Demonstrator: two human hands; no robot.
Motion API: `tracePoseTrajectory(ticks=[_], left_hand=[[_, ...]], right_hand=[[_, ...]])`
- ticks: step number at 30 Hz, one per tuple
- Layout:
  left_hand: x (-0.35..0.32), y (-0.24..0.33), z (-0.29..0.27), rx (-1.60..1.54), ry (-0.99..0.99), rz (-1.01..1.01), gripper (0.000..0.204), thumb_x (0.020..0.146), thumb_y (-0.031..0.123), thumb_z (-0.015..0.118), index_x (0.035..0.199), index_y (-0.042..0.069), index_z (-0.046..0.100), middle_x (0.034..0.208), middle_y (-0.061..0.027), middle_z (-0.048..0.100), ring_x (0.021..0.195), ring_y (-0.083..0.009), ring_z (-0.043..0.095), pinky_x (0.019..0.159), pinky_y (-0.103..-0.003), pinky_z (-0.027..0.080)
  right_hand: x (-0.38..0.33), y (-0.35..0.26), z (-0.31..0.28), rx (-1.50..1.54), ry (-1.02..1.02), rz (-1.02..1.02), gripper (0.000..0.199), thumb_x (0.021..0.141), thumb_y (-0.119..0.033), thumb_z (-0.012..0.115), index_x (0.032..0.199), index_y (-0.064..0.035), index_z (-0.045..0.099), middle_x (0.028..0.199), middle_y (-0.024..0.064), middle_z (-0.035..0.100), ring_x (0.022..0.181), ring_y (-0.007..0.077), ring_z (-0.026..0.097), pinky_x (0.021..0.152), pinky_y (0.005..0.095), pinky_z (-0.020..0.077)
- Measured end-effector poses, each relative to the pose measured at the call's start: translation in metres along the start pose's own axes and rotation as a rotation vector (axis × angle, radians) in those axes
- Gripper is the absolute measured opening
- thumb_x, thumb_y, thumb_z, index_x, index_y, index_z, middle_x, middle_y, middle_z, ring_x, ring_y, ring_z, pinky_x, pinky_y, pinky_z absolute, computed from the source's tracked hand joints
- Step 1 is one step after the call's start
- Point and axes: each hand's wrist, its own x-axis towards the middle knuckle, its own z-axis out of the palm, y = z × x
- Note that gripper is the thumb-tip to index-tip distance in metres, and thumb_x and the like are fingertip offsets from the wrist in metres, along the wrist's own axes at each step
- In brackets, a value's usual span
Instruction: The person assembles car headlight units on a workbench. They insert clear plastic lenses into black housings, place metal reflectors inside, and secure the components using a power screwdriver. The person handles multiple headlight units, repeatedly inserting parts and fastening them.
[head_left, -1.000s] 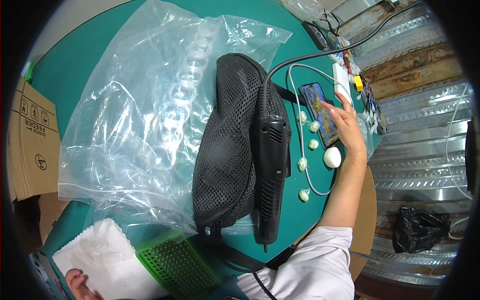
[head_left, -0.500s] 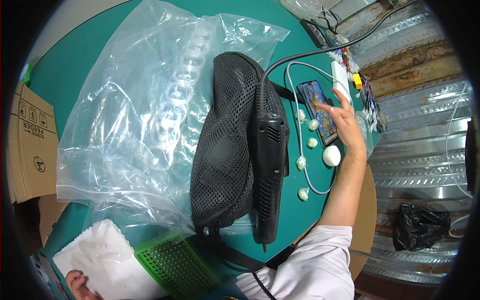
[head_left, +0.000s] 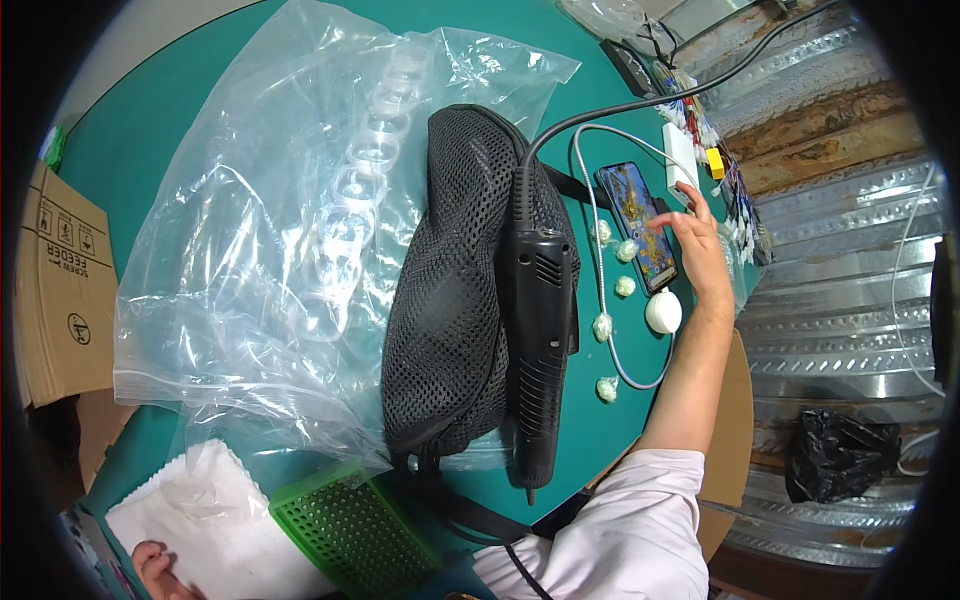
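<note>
My right hand [head_left: 693,243] reaches out over a smartphone [head_left: 638,224] lying on the green table [head_left: 200,110], fingertips on its lit screen, fingers apart. My left hand [head_left: 155,568] shows only at the bottom left edge, resting on a white cloth [head_left: 215,515]. A black mesh bag [head_left: 452,300] lies in the middle with a black electric tool [head_left: 538,330] lying on its right side, cable running to the far right. Several small wrapped pale lumps [head_left: 603,326] and a white round puck [head_left: 663,312] on a white cable lie next to the phone.
A large clear plastic bag [head_left: 300,220] holding transparent rings covers the table's left half. A green perforated tray [head_left: 350,530] sits near the bottom. A cardboard box [head_left: 55,290] stands at left. A white charger block [head_left: 680,158] and corrugated metal sheets [head_left: 850,250] lie at right.
My right hand has shifted slightly over the phone screen. Nothing else has visibly moved.
</note>
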Motion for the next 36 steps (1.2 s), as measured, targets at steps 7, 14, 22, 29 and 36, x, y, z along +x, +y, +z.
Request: tracePoseTrajectory(ticks=[7, 14, 22, 29, 36], left_hand=[[0.002, 0.005, 0.004, -0.075, 0.024, -0.025, 0.047, 0.086, 0.046, 0.034, 0.102, 0.002, 0.043, 0.115, -0.0145, 0.038, 0.107, -0.0235, 0.036, 0.093, -0.033, 0.022], [0.002, 0.008, 0.007, -0.1, 0.064, -0.017, 0.047, 0.086, 0.046, 0.034, 0.103, 0.003, 0.043, 0.115, -0.0145, 0.038, 0.107, -0.0234, 0.035, 0.093, -0.033, 0.021], [0.001, 0.008, 0.007, -0.115, 0.067, -0.018, 0.048, 0.086, 0.046, 0.034, 0.102, 0.002, 0.043, 0.114, -0.0145, 0.038, 0.107, -0.0235, 0.036, 0.094, -0.034, 0.021], [-0.001, 0.007, 0.005, -0.107, 0.06, -0.01, 0.048, 0.086, 0.047, 0.034, 0.102, 0.002, 0.043, 0.114, -0.0146, 0.038, 0.106, -0.0234, 0.036, 0.094, -0.034, 0.022], [-0.002, 0.01, 0.004, -0.095, 0.051, -0.005, 0.048, 0.086, 0.047, 0.035, 0.102, 0.002, 0.043, 0.113, -0.0146, 0.038, 0.106, -0.0234, 0.037, 0.094, -0.034, 0.023]], right_hand=[[0.008, 0.0, 0.014, 0.033, 0.086, -0.058, 0.041, 0.086, -0.039, 0.045, 0.123, -0.0201, 0.05, 0.131, 0.0138, 0.034, 0.122, 0.0309, 0.025, 0.103, 0.0398, 0.0155], [0.007, -0.014, 0.017, -0.066, 0.05, -0.052, 0.035, 0.089, -0.038, 0.04, 0.107, -0.0178, 0.062, 0.131, 0.0127, 0.035, 0.121, 0.031, 0.026, 0.102, 0.0405, 0.0178], [0.007, -0.005, 0.01, -0.011, -0.015, -0.087, 0.034, 0.089, -0.037, 0.04, 0.095, -0.0179, 0.068, 0.133, 0.0101, 0.034, 0.12, 0.0299, 0.026, 0.102, 0.0405, 0.0163], [0.005, -0.003, 0.014, -0.07, 0.042, -0.046, 0.034, 0.089, -0.037, 0.041, 0.093, -0.017, 0.069, 0.132, 0.0079, 0.036, 0.119, 0.0282, 0.028, 0.101, 0.0402, 0.0181], [0.004, -0.001, 0.006, -0.052, 0.063, -0.163, 0.033, 0.087, -0.036, 0.045, 0.088, -0.0146, 0.069, 0.126, 0.0096, 0.042, 0.116, 0.0274, 0.034, 0.099, 0.0389, 0.0226]])
